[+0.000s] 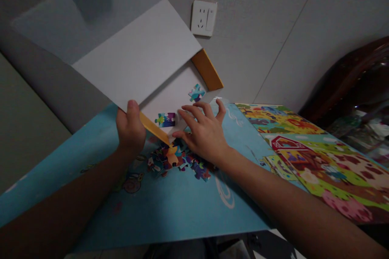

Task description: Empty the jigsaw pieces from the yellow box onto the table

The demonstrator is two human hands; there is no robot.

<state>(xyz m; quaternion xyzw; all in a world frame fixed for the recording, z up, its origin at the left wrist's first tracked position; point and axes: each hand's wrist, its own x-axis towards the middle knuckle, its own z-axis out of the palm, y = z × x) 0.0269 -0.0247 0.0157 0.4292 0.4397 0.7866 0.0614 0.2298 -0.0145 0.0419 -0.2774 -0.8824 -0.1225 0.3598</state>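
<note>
My left hand grips the near edge of an open white puzzle box with orange sides, tilting it up off a blue printed board. Its white lid flap stands open above. My right hand lies inside the box mouth with fingers spread, touching the white bottom beside a few joined puzzle pieces. Another piece clings higher up inside the box. A heap of loose colourful pieces lies on the board just below the box and under my right palm.
A colourful farm-picture sheet lies to the right on the table. A white wall socket is on the wall behind. A dark wooden chair stands at the right edge.
</note>
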